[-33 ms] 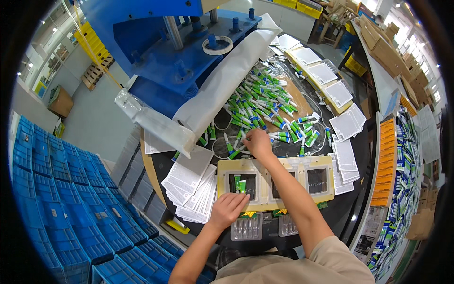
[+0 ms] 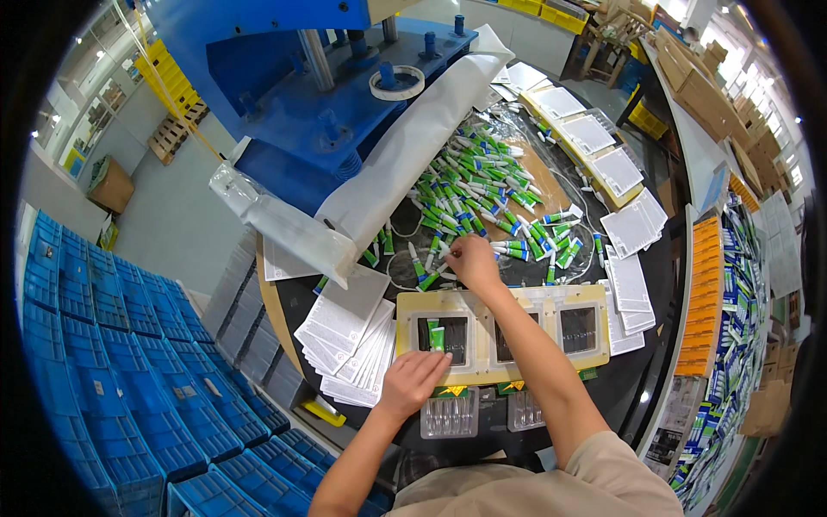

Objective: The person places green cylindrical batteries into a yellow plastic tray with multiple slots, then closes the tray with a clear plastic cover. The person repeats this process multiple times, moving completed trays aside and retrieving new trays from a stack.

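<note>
My left hand (image 2: 413,382) rests at the near left of a cream frame (image 2: 474,376) with three openings. Its fingers close on the lower end of a small green tube (image 2: 438,339) inside the left opening. Another green tube (image 2: 432,325) lies beside that one. My right hand (image 2: 474,263) reaches over the frame to the near edge of a heap of green and white tubes (image 2: 469,185). Its fingertips are pinched around a white-ended tube (image 2: 444,247), mostly hidden. Clear blister trays show below the frame, one tray (image 2: 450,414) near my left hand.
A blue press (image 2: 301,129) stands at the back left, with a white sheet (image 2: 413,129) along its edge. Printed cards (image 2: 349,336) are fanned left of the frame. A second cream frame (image 2: 594,146) holds cards at the far right. Blue crates (image 2: 129,370) fill the left.
My left hand has shifted slightly left, and the tube at its fingers has moved with it. The right hand has barely moved; a tube's white end now shows by its fingertips.
</note>
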Demonstrator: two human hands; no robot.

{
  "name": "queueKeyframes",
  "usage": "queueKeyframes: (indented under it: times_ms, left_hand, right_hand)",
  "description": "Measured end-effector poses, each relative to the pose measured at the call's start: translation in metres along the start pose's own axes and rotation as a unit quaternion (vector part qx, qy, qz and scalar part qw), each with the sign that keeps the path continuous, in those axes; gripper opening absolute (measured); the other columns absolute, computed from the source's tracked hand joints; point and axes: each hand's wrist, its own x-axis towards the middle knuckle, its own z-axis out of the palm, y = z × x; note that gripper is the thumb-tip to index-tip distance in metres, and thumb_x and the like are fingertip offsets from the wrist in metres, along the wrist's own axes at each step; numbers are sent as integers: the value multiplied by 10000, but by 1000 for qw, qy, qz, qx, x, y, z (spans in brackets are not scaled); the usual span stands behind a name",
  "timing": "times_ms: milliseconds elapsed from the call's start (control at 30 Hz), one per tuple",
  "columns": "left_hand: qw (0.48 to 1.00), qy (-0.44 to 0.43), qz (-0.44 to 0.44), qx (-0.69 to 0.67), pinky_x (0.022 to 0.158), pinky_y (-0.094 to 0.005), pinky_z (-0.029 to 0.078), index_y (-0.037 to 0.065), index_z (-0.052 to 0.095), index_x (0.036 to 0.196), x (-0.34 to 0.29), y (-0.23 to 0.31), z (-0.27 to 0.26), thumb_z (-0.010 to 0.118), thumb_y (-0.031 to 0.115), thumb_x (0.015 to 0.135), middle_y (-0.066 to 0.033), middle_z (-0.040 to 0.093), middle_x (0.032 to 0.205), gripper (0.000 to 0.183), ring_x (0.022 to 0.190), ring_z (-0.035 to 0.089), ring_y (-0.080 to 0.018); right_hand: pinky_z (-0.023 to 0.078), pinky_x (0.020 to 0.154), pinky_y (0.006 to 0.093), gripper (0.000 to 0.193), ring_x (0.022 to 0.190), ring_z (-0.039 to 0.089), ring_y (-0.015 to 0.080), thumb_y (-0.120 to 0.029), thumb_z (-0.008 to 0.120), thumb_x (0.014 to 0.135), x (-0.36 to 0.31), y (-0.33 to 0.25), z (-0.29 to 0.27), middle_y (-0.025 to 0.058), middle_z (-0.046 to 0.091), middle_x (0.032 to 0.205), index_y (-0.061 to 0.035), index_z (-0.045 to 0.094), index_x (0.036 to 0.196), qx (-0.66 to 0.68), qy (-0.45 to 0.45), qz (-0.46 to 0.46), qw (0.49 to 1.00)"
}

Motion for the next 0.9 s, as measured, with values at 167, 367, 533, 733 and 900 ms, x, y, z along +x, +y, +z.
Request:
queueKeyframes:
  times_ms: [167,367,533,733,900]
  left_hand:
    - [1000,-25,-15,12,758,-379,565,49,747,1095,-6,-17,-1,681,87,748,-87,718,1038,355,908,701,-269]
    - [997,-66,31,25,889,-411,537,42,736,1049,-11,-29,7,798,174,780,-92,707,1059,306,971,668,-263]
    - [994,-96,34,25,995,-443,504,31,727,1088,-15,-27,3,834,240,789,-99,713,1087,380,1048,664,-274]
    - [998,41,-33,-38,883,-452,536,32,707,1040,10,-46,13,747,142,858,-95,706,1068,215,983,676,-294]
    - [951,13,-308,13,747,-438,524,29,718,1007,89,-117,74,762,258,862,-136,671,906,274,795,659,-337]
  right_hand:
    - [566,775,408,269,897,677,348,-75,769,751,-84,6,-51,161,685,982,-13,686,999,123,53,-179,975]
    - [563,828,306,302,987,661,240,-111,638,779,-154,-12,-52,117,658,1089,38,674,1039,-132,-46,-431,892]
    - [537,908,340,314,1002,644,252,-117,630,789,-152,-17,-27,123,651,1073,43,669,1057,-118,-37,-430,894]
    - [559,755,424,218,927,675,323,-71,664,816,-106,-3,-39,151,689,984,5,678,1020,22,88,-260,961]
    - [552,747,470,210,870,680,361,-185,813,709,-16,15,-5,141,660,891,-43,738,845,-190,-100,-74,974]
